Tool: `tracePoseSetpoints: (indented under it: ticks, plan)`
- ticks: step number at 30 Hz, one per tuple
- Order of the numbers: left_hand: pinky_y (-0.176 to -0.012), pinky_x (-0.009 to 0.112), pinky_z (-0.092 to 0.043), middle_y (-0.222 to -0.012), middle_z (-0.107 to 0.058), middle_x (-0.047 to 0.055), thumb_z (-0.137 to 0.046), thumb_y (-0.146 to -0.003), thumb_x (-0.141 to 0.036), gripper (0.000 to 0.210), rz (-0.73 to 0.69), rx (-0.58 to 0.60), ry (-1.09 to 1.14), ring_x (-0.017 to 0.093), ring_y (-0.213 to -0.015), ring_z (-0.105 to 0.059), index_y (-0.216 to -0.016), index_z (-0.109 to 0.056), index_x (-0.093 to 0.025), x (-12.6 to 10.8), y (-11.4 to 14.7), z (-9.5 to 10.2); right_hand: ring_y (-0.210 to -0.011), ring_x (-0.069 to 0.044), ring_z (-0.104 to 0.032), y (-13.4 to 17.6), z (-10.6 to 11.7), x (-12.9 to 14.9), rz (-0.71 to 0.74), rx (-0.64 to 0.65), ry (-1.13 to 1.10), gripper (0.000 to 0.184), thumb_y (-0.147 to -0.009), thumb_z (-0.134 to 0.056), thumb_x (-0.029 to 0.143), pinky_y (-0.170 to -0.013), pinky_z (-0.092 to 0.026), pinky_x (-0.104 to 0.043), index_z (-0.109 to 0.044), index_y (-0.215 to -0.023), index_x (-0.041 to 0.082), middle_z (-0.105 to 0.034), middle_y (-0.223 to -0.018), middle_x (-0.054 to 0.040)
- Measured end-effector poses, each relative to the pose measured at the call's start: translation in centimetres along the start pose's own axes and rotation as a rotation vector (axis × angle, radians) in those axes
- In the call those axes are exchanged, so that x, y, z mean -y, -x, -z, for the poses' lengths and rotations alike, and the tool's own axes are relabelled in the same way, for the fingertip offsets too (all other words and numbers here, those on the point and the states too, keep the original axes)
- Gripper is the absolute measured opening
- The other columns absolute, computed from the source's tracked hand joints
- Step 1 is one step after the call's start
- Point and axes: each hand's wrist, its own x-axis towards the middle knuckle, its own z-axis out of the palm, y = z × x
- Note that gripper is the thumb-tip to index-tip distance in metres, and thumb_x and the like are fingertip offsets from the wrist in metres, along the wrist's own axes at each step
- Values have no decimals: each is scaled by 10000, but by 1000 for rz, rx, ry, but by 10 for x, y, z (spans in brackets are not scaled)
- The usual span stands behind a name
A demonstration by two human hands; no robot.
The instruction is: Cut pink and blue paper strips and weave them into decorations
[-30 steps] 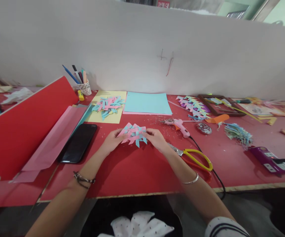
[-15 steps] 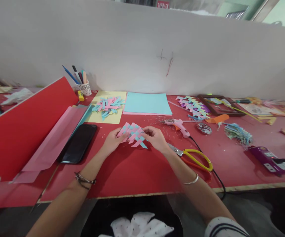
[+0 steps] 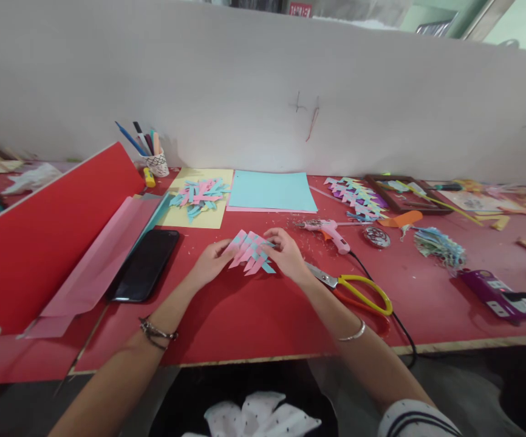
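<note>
A woven strip of pink and light-blue folded paper [image 3: 250, 250] is held up over the red table between both hands. My left hand [image 3: 212, 261] pinches its left end, thumb along the near side. At the right end, the fingers of my right hand [image 3: 285, 252] are closed on the blue and pink tips. Loose paper tails point down toward me from the weave. Beyond my hands, a pile of pink and blue paper strips [image 3: 201, 195] lies on a yellow sheet [image 3: 172, 212].
Right of my hands are scissors [image 3: 363, 291], a pink glue gun [image 3: 329, 232], and a finished-looking woven paper piece [image 3: 356, 197]. A black phone [image 3: 147, 264] and red folder [image 3: 62, 243] lie left. A blue sheet [image 3: 272, 189] lies by the wall; a purple power strip [image 3: 495, 294] is far right.
The woven paper has shifted slightly right and turned a little in my fingers. My left hand has followed it right; my right hand has moved only slightly.
</note>
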Motion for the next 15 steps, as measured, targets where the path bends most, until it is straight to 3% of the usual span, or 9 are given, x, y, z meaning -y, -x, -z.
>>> tracePoseSetpoints:
  ticks: [2, 5, 15]
  plan:
    - [-778, 308, -446, -887, -692, 56, -479, -659, -616, 516, 0, -1, 5, 250, -883, -594, -828, -645, -158, 0, 0, 0, -591, -112, -516, 0, 0, 0, -39, -8, -17, 214, -593, -571, 275, -590, -408, -249, -535, -789, 194, -556, -636, 30]
    - [-772, 308, -449, -871, -694, 56, -486, -652, -624, 503, 2, 1, 17, 246, -865, -599, -794, -643, -168, 1, -1, -1, -620, -125, -536, -1, 2, -1, -66, -29, -31, 160, -569, -589, 295, -608, -422, -260, -549, -677, 184, -581, -646, 6]
    - [-738, 306, -450, -784, -676, 46, -515, -633, -606, 471, 15, 69, 31, 221, -788, -594, -742, -629, -162, 4, -2, -1, -507, -90, -499, 0, -2, 1, -99, -7, -78, 188, -551, -597, 344, -518, -412, -233, -515, -604, 183, -546, -565, 29]
